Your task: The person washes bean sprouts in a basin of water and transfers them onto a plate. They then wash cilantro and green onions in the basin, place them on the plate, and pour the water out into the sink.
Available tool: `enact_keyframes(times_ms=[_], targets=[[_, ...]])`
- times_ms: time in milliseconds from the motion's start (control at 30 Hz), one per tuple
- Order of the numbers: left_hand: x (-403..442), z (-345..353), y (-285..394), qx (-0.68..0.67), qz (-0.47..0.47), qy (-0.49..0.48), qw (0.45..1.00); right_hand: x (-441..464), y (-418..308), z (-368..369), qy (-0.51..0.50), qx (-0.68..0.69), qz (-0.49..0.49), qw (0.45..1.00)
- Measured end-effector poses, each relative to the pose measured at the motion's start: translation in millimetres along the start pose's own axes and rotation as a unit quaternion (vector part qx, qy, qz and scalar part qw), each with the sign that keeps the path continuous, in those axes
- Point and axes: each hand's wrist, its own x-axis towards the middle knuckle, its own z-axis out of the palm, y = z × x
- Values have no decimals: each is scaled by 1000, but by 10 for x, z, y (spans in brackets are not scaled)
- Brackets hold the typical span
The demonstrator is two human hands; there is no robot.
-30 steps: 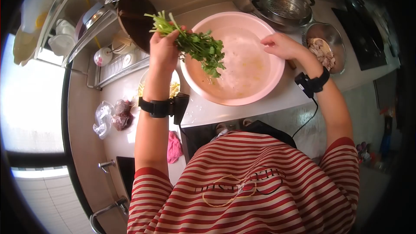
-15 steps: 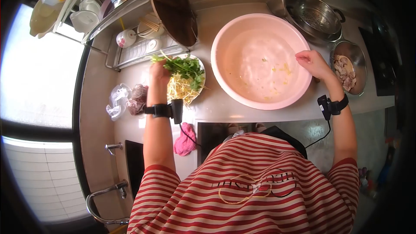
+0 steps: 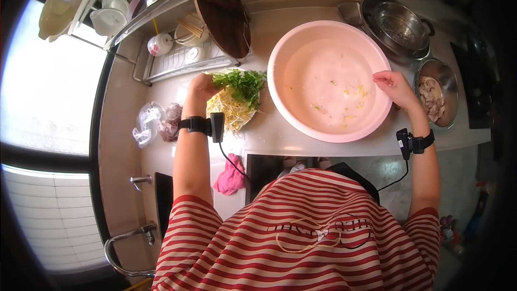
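Note:
A bunch of leafy green herbs (image 3: 245,85) lies over the bean sprouts (image 3: 232,112) on a plate left of the basin. My left hand (image 3: 202,85) is at the stem end of the herbs, fingers curled round the stems, which it mostly hides. The large pink basin (image 3: 276,70) holds water with small yellowish and green bits afloat. At the basin's right rim is my right hand (image 3: 392,87), its fingers pressed together; what they grip, if anything, is too small to make out.
A steel strainer in a pot (image 3: 399,24) stands behind a steel bowl of meat pieces (image 3: 432,99) at the right. The dish rack (image 3: 186,67) and round wooden board (image 3: 219,13) are back left. Plastic bags (image 3: 156,124), a pink cloth (image 3: 229,175) and a faucet (image 3: 126,240) are at the left.
My left hand has carried the herbs from over the basin leftward and down onto the sprouts. My right hand remains by the basin's right rim. The view has shifted.

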Motion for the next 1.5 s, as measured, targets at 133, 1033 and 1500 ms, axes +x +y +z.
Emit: enact_keyframes(times_ms=[133,1033,1500], targets=[[-197,69,53,132,98,117,979,0,-18,-9,-5,-6,4,1000],[144,306,-489,798,246,-60,547,10,-49,10,0,-24,18,1000],[-1234,1230,-552,524,527,-93,662,472,-434,25,-247,-346,3,905]])
